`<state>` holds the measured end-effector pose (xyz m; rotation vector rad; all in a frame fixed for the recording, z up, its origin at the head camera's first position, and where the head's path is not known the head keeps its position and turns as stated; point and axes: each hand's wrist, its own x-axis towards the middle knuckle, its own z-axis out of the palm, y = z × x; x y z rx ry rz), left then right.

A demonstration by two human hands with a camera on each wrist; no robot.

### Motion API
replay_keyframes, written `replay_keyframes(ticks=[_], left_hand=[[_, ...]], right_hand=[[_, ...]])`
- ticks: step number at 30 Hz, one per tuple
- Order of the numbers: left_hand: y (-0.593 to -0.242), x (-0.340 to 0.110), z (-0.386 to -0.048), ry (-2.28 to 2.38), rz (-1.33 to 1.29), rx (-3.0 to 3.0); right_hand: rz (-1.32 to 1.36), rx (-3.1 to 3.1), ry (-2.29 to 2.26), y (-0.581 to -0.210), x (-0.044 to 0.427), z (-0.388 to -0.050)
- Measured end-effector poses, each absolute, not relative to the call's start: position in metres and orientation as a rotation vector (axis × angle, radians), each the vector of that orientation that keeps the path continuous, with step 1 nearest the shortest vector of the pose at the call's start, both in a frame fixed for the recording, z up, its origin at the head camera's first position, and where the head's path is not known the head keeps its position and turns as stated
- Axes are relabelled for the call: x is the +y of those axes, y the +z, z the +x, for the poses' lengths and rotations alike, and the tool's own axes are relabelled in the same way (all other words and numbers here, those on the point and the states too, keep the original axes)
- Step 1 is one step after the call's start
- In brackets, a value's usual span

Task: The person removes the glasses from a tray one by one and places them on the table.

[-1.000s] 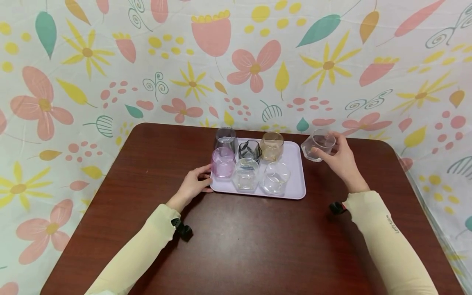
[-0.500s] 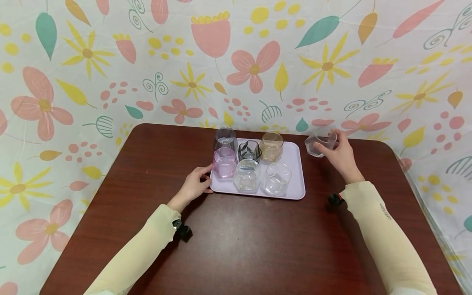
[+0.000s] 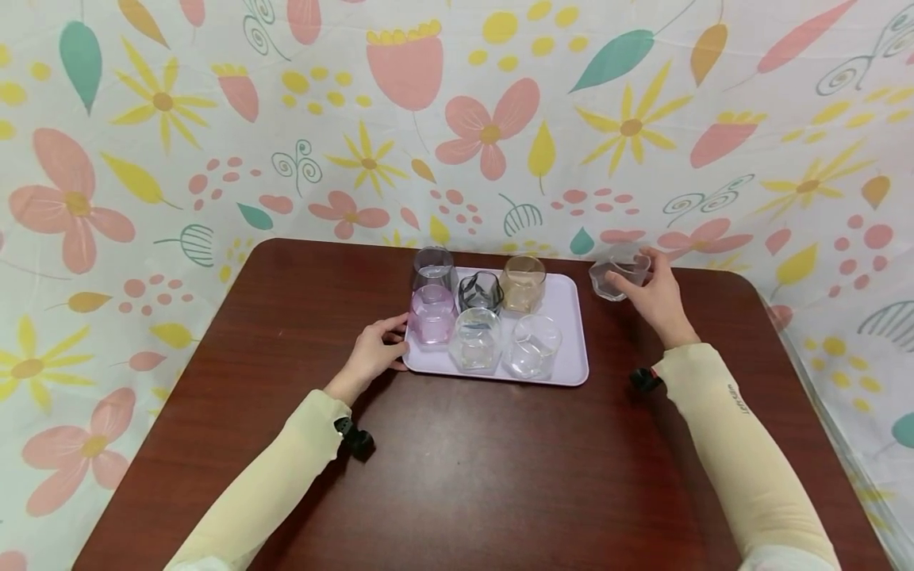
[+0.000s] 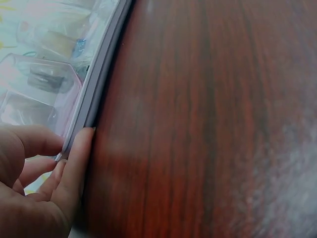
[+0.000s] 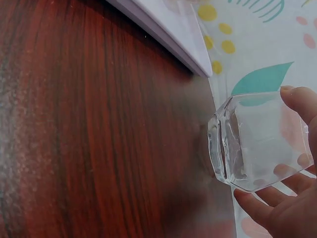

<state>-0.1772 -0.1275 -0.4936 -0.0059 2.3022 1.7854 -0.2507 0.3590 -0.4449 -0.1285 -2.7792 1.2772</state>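
Observation:
My left hand (image 3: 369, 354) pinches the near left corner of a pale lilac tray (image 3: 569, 366); the left wrist view shows fingers and thumb at its rim. My right hand (image 3: 658, 299) grips a clear faceted glass (image 3: 607, 279) right of the tray, near the table's back edge. In the right wrist view, the glass (image 5: 262, 139) has its base close to the tabletop; I cannot tell whether they touch. On the tray's front row are a pink glass (image 3: 432, 317) and two clear glasses, one left (image 3: 476, 345) and one right (image 3: 533, 349).
Behind them on the tray stand a grey glass (image 3: 433, 270), a smaller dark glass (image 3: 481, 295) and an amber glass (image 3: 524, 285). Brown wooden tabletop (image 3: 457, 476) surrounds the tray. A flower-print cloth (image 3: 457, 119) hangs directly behind the table.
My right hand and the clear glass have moved slightly toward the back of the table, and the right forearm has swung a little inward. The left hand stays at the tray corner.

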Motion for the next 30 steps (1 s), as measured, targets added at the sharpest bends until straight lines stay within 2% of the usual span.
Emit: replay_keyframes(ticks=[19,30], left_hand=[[-0.493,-0.125,-0.174,1.820,0.012,2.259],[-0.496,-0.127,-0.175,1.795,0.040,2.301]], right_hand=[[-0.124,-2.801,1.306,-0.444,0.364,-0.258],[-0.115,-2.771,1.347,-0.441,0.367,-0.242]])
